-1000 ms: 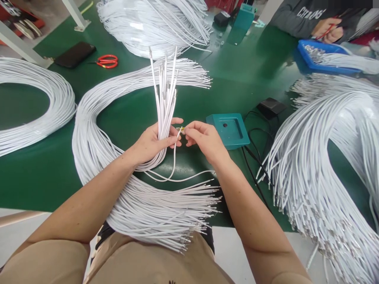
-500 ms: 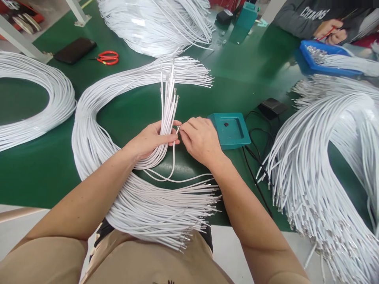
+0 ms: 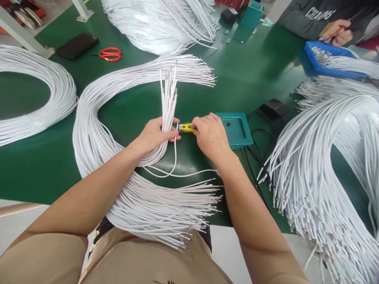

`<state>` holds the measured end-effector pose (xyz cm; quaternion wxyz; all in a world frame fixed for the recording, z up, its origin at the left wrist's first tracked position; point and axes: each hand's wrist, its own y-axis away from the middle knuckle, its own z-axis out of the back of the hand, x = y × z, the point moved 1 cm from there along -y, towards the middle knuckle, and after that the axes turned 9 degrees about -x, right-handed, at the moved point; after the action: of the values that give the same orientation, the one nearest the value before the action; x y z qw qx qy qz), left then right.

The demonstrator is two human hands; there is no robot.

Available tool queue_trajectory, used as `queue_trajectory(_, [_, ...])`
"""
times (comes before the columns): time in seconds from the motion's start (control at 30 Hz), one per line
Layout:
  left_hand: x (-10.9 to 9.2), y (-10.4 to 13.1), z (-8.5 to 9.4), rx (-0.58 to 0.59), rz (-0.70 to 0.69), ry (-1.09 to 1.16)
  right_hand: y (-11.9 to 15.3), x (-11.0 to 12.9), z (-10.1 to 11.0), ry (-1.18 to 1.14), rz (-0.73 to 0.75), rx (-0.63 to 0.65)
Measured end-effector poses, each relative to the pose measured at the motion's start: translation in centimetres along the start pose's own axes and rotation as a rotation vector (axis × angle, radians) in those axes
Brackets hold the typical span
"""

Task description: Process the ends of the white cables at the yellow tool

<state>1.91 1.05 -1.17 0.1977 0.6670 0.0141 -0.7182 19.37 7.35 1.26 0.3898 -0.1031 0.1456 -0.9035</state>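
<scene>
A bunch of white wires (image 3: 168, 98) stands upright in my left hand (image 3: 156, 136), its fingers and thumb wrapped round them. One white wire (image 3: 175, 152) hangs in a loop from the thumb and fingertips. My right hand (image 3: 211, 136) is closed on a small tool with yellow handles (image 3: 187, 127). The metal tip of the tool is at the end of the single wire, beside my left fingertips. Beneath my left forearm lies a large curved bundle of white wires (image 3: 89, 130), with many metal-tipped ends fanned out near my body.
Just beyond my right hand is a teal tray (image 3: 244, 136) with black cables beside it. Red scissors (image 3: 110, 54) and a dark case (image 3: 77, 46) lie at the back left. More wire bundles (image 3: 319, 157) are on the right. A person's hands (image 3: 337, 32) work behind a blue bin (image 3: 349, 73).
My right hand has moved slightly right, away from my left fingertips, and the yellow-handled tool now shows between the hands. My left hand still grips the bunch. The view has shifted a little.
</scene>
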Motion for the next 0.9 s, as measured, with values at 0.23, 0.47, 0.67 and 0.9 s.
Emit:
queue_trajectory(0.23, [0.2, -0.4, -0.3, -0.028, -0.016, -0.052, -0.1, -0.1, -0.5, 0.010, -0.006, -0.069])
queue_trajectory(0.47, [0.0, -0.4, -0.6, -0.020, -0.005, -0.039, 0.1, -0.1, 0.2, 0.000, -0.031, -0.075])
queue_trajectory(0.67, [0.0, -0.4, -0.5, -0.009, 0.052, -0.014, 1.1, -2.1, 0.4, 0.164, -0.260, -0.213])
queue_trajectory(0.9, [0.1, -0.3, 0.7, -0.011, 0.011, 0.070, 0.9, -0.5, 1.5, -0.055, -0.160, -0.240])
